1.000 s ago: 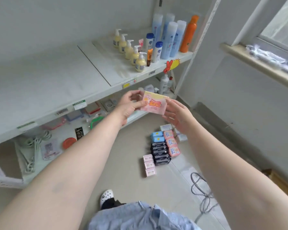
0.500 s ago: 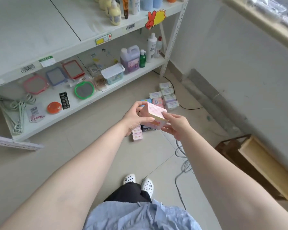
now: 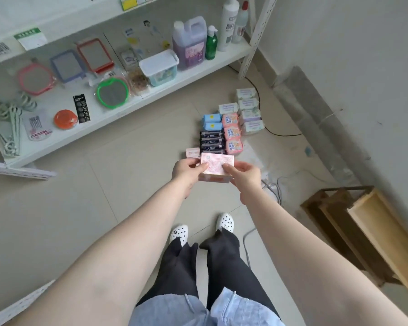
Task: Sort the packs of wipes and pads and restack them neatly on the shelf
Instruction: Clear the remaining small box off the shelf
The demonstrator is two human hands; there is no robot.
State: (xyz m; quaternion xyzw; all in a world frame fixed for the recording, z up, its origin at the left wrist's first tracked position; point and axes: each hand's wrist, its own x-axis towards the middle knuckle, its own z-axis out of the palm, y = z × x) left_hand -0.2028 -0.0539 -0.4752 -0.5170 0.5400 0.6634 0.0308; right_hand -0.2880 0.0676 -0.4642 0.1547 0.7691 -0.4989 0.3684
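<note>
Packs (image 3: 223, 128) sat sorted in rows on the floor, none shelved; left hand (image 3: 187, 169) and right hand (image 3: 244, 172) both pinched a pink pack (image 3: 218, 164).

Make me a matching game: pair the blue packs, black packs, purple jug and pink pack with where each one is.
Things:
1. blue packs
2. black packs
3. purple jug
4. pink pack

Places:
A. on the bottom shelf
B. held in both hands
C. on the floor, farther from the person than the black ones
D. on the floor, just beyond the held pack

Pairs: 1-C, 2-D, 3-A, 4-B
</note>
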